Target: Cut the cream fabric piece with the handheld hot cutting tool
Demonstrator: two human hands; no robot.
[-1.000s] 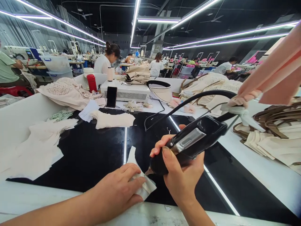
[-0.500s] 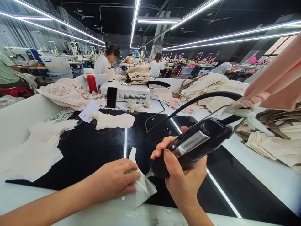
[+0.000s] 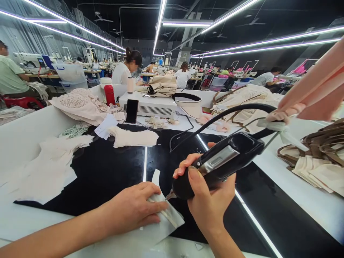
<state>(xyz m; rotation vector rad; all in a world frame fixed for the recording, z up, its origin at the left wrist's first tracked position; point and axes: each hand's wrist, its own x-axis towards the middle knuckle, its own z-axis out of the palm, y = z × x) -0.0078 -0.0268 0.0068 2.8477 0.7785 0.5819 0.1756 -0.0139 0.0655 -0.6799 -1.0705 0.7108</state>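
Observation:
My right hand point(image 3: 209, 204) grips a black hand-held cutting tool point(image 3: 220, 163) with a silver plate and a thick black cable point(image 3: 228, 111) running off to the right. Its metal tip points down at a pale fabric piece point(image 3: 166, 218) lying on the glossy black table top point(image 3: 107, 172). My left hand point(image 3: 134, 208) lies flat on that fabric piece, fingers pressing it down just left of the tip.
Cut pale fabric point(image 3: 48, 168) lies at the left, another piece point(image 3: 134, 138) further back. A white box unit point(image 3: 150, 105), a phone point(image 3: 132, 111) and a red bottle point(image 3: 109, 95) stand behind. Stacked brown-edged pieces point(image 3: 317, 157) sit at right. Other people work at distant tables.
The fabric piece has shifted slightly toward me and right under my left hand. The tool stays at nearly the same spot, its tip on the fabric.

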